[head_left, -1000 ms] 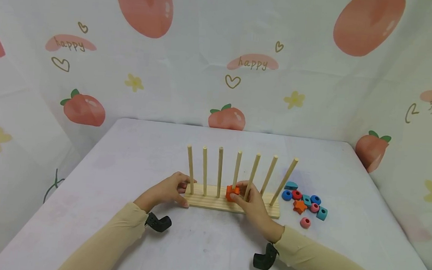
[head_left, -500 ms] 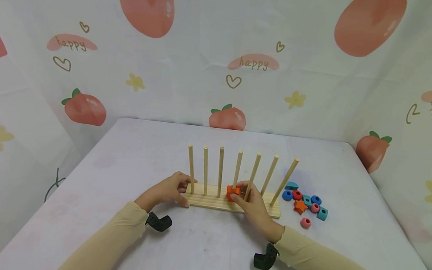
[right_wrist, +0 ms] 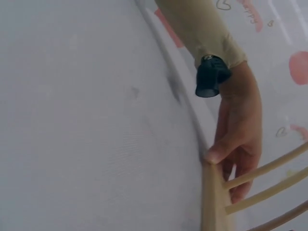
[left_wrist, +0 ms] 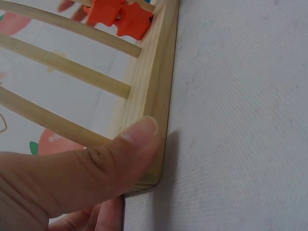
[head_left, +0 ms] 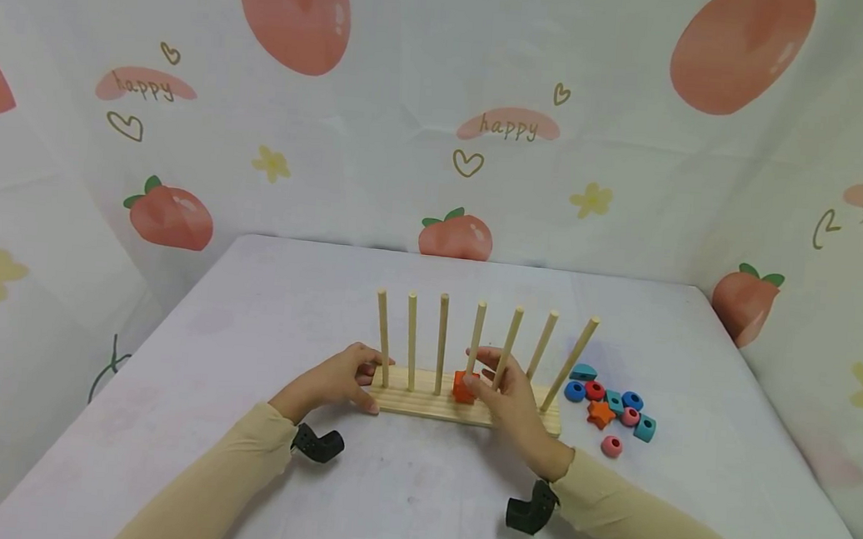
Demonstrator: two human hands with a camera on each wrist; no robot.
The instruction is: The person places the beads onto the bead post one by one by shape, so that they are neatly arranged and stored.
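Note:
A wooden peg rack (head_left: 407, 401) with a row of upright pegs stands mid-table. My left hand (head_left: 341, 383) grips the rack's left end, thumb on the front edge and fingers behind, as the left wrist view also shows. Two orange star beads (left_wrist: 134, 21) sit low around the fourth peg, stacked together. Beside them my right hand (head_left: 505, 400) has its fingers spread apart around the peg, thumb close to the beads. In the left wrist view those fingers are blurred at the top edge and apart from the beads. The right hand does not show in the right wrist view.
Right of the rack lie several loose beads: an orange star bead (head_left: 601, 414), a red bead (head_left: 594, 390), a blue bead (head_left: 575, 391), a teal half-round bead (head_left: 584, 371) and a pink bead (head_left: 611, 446) among them. A printed cloth (head_left: 381, 132) hangs behind the white table (head_left: 309, 294).
My right hand has loosened from the orange star beads, its fingers rising and spreading. The beads stay low on the fourth peg. The left hand keeps its grip on the rack.

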